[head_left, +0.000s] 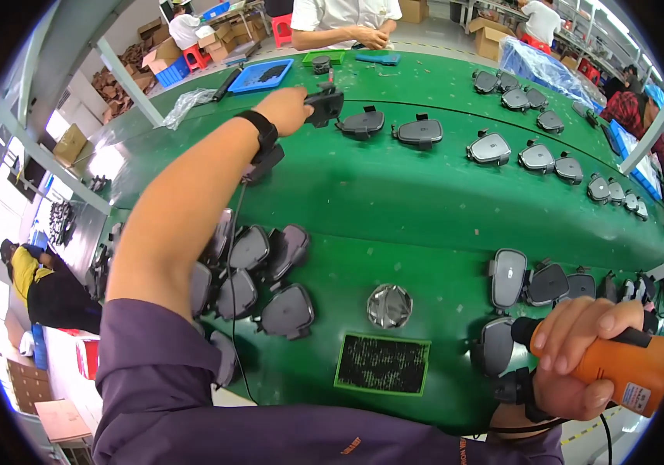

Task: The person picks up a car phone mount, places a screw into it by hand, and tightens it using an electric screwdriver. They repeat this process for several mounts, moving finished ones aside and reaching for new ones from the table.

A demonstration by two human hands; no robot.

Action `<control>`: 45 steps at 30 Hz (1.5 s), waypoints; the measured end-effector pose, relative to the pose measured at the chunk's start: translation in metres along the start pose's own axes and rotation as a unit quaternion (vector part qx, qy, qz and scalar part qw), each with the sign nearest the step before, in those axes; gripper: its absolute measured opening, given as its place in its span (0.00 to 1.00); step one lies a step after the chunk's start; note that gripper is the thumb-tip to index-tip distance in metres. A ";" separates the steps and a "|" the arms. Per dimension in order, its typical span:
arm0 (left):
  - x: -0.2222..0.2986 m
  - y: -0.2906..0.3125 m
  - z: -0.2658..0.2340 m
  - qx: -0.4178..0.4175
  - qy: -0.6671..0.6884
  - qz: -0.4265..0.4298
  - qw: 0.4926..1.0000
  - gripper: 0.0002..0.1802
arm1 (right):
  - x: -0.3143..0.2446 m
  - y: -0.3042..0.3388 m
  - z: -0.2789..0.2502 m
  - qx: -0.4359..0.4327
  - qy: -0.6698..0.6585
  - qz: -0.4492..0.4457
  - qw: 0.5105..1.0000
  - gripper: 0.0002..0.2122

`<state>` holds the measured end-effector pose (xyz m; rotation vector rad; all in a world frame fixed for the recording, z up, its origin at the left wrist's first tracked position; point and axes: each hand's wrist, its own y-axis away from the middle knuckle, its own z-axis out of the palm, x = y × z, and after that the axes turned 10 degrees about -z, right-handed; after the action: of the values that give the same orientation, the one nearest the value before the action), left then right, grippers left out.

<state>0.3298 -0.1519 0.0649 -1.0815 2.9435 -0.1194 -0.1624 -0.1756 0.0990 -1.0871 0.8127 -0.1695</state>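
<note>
My left arm stretches out over the green table (440,205). At its end, my left hand (287,110) is closed on a dark phone holder (324,105) near the middle line of the table. Similar holders stand in a row to its right, the nearest being a rounded grey-faced phone holder (363,122). At the lower right, my right hand (580,349) wraps round an orange electric screwdriver (646,364) with a black nose. The screwdriver's tip lies over another phone holder (496,346), and I cannot tell whether they touch.
In front of me lie a green-rimmed tray of small black parts (382,364) and a round silvery dish (389,306). Several holders crowd the left (286,311) and right. A blue tray (262,75) sits farther back. Across the table sits a person in white (345,23).
</note>
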 end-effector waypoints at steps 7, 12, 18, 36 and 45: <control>0.053 0.126 -0.121 -0.069 0.227 0.128 0.963 0.21 | -0.011 -0.008 -0.023 -0.090 -0.088 -0.010 0.992 0.27; 0.108 0.230 -0.090 -0.232 0.439 0.118 0.860 0.16 | -0.018 -0.008 -0.031 -0.103 -0.065 -0.017 0.992 0.28; 0.129 0.282 -0.007 -0.317 0.517 -0.011 0.795 0.15 | -0.031 -0.006 -0.037 -0.138 -0.100 -0.001 0.985 0.27; 0.140 0.319 0.046 0.147 0.365 0.049 0.918 0.15 | -0.026 -0.003 -0.032 -0.159 -0.087 0.021 0.983 0.28; 0.142 0.368 0.060 -0.035 0.251 0.204 0.946 0.10 | -0.006 0.011 0.003 -0.142 -0.091 0.111 0.979 0.29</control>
<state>-0.0146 0.0315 -0.0188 -0.4674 3.5764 -0.3310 -0.1678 -0.1649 0.0931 -1.2487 0.8018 0.2376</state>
